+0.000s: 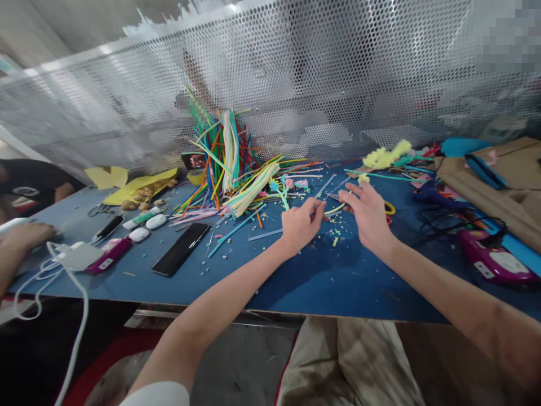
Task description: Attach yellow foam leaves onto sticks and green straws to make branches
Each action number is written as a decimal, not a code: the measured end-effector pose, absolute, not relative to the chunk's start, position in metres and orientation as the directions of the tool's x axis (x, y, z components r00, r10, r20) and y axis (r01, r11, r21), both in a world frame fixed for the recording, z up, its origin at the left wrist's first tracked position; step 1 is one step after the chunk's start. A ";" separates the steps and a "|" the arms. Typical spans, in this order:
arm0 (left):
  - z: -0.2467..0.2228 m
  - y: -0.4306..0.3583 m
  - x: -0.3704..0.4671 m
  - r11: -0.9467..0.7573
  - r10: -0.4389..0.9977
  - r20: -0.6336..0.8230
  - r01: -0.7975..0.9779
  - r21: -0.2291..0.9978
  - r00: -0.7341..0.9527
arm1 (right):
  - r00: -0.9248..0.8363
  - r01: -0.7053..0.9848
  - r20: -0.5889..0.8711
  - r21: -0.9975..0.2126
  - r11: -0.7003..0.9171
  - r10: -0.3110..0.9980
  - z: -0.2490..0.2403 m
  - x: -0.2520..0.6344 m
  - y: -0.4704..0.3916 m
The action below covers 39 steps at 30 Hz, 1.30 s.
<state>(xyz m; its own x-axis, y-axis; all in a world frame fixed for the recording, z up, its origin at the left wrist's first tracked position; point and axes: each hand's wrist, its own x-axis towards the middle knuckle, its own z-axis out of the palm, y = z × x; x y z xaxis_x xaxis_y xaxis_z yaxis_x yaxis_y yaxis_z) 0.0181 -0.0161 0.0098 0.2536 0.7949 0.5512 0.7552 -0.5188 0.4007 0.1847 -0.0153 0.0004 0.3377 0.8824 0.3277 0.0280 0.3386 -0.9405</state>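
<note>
You're pinching a pale yellow pipe cleaner [337, 210] in your left hand [301, 225], your right hand [368, 219] gripping its other end, above the scrap-strewn blue surface [287, 287].

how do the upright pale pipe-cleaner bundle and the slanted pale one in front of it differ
The upright pale pipe-cleaner bundle stands near the mesh; the slanted pale pipe-cleaner bundle leans low over the pile. The upright one looks mostly white and cream, the slanted one more yellow-green. Both have teal strands.
</note>
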 end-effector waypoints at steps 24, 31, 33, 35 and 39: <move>-0.009 -0.022 0.028 -0.606 0.736 0.531 0.758 0.241 0.420 | 0.344 -0.281 0.364 -0.840 0.465 0.865 0.007 0.185 -0.010; -0.004 -0.033 0.032 -0.710 0.698 0.444 0.626 0.324 0.562 | 0.323 -0.358 0.326 -0.827 0.434 0.888 0.013 0.193 -0.006; 0.000 -0.034 0.031 -0.715 0.699 0.409 0.557 0.422 0.586 | 0.318 -0.404 0.307 -0.812 0.421 0.897 0.017 0.195 -0.005; 0.002 -0.032 0.028 -0.665 0.735 0.387 0.476 0.576 0.557 | 0.293 -0.424 0.281 -0.819 0.388 0.914 0.021 0.198 -0.006; 0.003 -0.021 0.024 -0.420 0.836 0.310 0.164 0.893 0.452 | 0.159 -0.435 0.205 -0.863 0.255 0.966 0.026 0.200 -0.012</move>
